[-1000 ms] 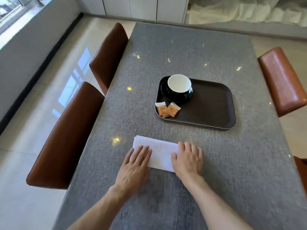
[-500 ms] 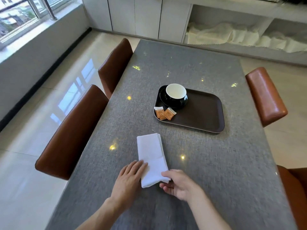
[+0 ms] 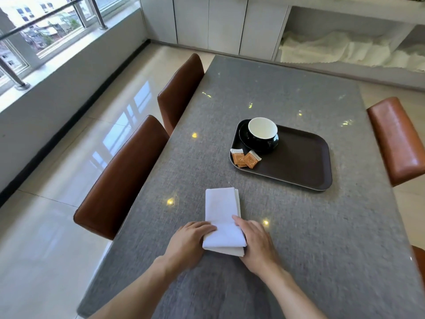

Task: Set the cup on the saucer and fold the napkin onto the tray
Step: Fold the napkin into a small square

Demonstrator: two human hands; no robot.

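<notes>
Table (image 3: 299,226) space holds the brown tray (image 3: 299,157), well apart from the folded white napkin (image 3: 220,203) lying nearer the person. The saucer (image 3: 244,135) in the tray's corner already carries the cup (image 3: 262,127). The left hand (image 3: 188,242) lays its fingers (image 3: 207,227) flat on the napkin's near end. The right hand (image 3: 257,242) flanks the other edge, grip unclear. Square the edges and press the crease before lifting.

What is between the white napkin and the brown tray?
Nothing. In the head view, only bare grey table shows between the far end of the napkin and the near edge of the tray.
</notes>
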